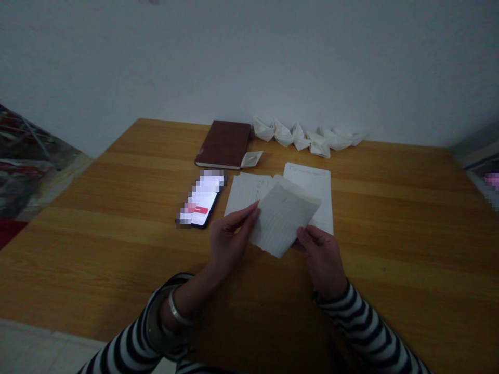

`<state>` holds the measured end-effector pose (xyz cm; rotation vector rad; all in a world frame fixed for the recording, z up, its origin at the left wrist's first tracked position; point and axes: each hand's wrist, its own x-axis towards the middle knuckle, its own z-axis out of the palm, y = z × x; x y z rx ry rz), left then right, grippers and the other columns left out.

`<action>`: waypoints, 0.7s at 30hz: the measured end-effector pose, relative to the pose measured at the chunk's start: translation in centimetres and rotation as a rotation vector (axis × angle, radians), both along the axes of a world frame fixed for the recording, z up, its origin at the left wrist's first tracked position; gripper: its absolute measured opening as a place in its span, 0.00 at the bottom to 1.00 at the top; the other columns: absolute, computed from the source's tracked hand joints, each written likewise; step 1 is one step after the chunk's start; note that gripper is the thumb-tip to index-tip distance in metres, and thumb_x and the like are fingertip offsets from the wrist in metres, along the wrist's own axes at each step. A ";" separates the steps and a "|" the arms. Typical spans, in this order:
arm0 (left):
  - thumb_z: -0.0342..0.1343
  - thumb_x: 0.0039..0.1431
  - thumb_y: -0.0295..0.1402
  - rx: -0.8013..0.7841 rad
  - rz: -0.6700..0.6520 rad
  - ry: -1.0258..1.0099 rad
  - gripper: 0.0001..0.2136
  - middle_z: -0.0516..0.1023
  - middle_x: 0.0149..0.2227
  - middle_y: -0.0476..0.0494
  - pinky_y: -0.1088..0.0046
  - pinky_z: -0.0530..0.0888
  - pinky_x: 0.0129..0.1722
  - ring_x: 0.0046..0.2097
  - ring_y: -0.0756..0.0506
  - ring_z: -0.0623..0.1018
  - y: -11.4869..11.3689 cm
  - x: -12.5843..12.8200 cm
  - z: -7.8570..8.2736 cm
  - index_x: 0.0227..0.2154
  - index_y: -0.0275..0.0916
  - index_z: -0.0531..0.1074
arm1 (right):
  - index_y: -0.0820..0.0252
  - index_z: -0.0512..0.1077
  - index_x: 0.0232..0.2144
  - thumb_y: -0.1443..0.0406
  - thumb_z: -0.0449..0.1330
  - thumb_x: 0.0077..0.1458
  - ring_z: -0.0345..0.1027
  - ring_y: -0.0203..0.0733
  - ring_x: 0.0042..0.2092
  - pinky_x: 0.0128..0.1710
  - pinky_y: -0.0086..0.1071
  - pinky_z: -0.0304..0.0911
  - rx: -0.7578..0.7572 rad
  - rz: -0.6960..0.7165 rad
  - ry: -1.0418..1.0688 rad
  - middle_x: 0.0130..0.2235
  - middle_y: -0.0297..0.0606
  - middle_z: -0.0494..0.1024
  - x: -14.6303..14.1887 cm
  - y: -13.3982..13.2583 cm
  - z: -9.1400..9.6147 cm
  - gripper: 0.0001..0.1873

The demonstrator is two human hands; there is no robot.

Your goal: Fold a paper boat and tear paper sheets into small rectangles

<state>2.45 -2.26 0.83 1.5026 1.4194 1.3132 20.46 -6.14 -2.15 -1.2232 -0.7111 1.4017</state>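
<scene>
Both hands pinch a thin, matte, lined folded sheet (283, 218): left hand (228, 241) at its left edge, right hand (322, 257) at its lower corner, long axis tilting up-right.

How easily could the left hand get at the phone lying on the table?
Probably yes: the phone lies on the table just beyond the left hand, with nothing between them. But that hand is pinching the folded paper, shared with the right hand, so it would have to let go first.
</scene>
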 end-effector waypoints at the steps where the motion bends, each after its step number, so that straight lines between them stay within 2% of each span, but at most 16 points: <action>1: 0.62 0.57 0.34 -0.031 0.010 -0.010 0.11 0.84 0.39 0.47 0.73 0.78 0.35 0.35 0.50 0.81 -0.1 0.0 0.0 0.44 0.45 0.79 | 0.59 0.79 0.33 0.54 0.65 0.52 0.76 0.43 0.34 0.37 0.39 0.73 0.011 -0.018 -0.027 0.34 0.40 0.82 0.0 0.0 0.0 0.14; 4: 0.62 0.56 0.35 -0.102 -0.016 -0.040 0.14 0.84 0.35 0.47 0.75 0.76 0.31 0.30 0.51 0.79 -0.1 0.1 -0.1 0.46 0.43 0.78 | 0.59 0.78 0.28 0.53 0.65 0.52 0.73 0.42 0.30 0.33 0.37 0.72 0.028 -0.097 -0.200 0.28 0.38 0.80 0.4 0.0 0.3 0.15; 7: 0.63 0.55 0.35 -0.157 -0.125 -0.079 0.18 0.82 0.28 0.49 0.78 0.74 0.27 0.26 0.53 0.75 -0.1 0.4 -0.3 0.50 0.40 0.76 | 0.60 0.76 0.25 0.53 0.65 0.50 0.69 0.39 0.26 0.29 0.33 0.67 0.049 -0.190 -0.350 0.24 0.35 0.77 0.9 0.2 0.4 0.15; 12: 0.62 0.55 0.36 -0.316 -0.332 -0.170 0.32 0.80 0.26 0.49 0.77 0.74 0.29 0.26 0.52 0.76 -0.9 1.4 -0.8 0.62 0.36 0.61 | 0.60 0.76 0.26 0.55 0.65 0.51 0.64 0.36 0.27 0.29 0.29 0.61 0.078 -0.326 -0.330 0.24 0.32 0.74 1.6 0.7 -0.6 0.13; 15: 0.64 0.53 0.37 -0.375 -0.438 -0.240 0.42 0.79 0.24 0.51 0.77 0.74 0.28 0.26 0.51 0.76 -1.1 1.5 -0.7 0.67 0.36 0.50 | 0.59 0.76 0.26 0.57 0.66 0.50 0.64 0.35 0.29 0.31 0.29 0.61 0.098 -0.346 -0.267 0.25 0.31 0.74 2.6 1.2 -0.9 0.11; 17: 0.64 0.54 0.40 -0.357 -0.452 -0.305 0.45 0.79 0.25 0.49 0.75 0.75 0.31 0.27 0.50 0.77 -0.7 1.0 -0.4 0.68 0.36 0.45 | 0.59 0.76 0.25 0.57 0.67 0.49 0.62 0.34 0.27 0.29 0.28 0.60 0.101 -0.258 -0.240 0.24 0.31 0.73 3.7 1.5 -0.4 0.11; 18: 0.61 0.56 0.43 -0.344 -0.427 -0.347 0.43 0.80 0.27 0.47 0.73 0.76 0.33 0.29 0.49 0.78 -0.2 0.7 -0.2 0.68 0.35 0.45 | 0.60 0.75 0.25 0.57 0.67 0.48 0.61 0.34 0.26 0.27 0.28 0.58 0.094 -0.158 -0.240 0.23 0.30 0.72 4.3 1.6 0.1 0.12; 21: 0.45 0.65 0.49 -0.347 -0.337 -0.406 0.31 0.82 0.34 0.38 0.67 0.77 0.39 0.34 0.45 0.81 1.3 -0.7 0.7 0.63 0.32 0.55 | 0.61 0.74 0.23 0.55 0.66 0.49 0.59 0.33 0.23 0.22 0.26 0.53 0.067 0.340 -0.311 0.21 0.31 0.70 5.4 1.6 1.5 0.15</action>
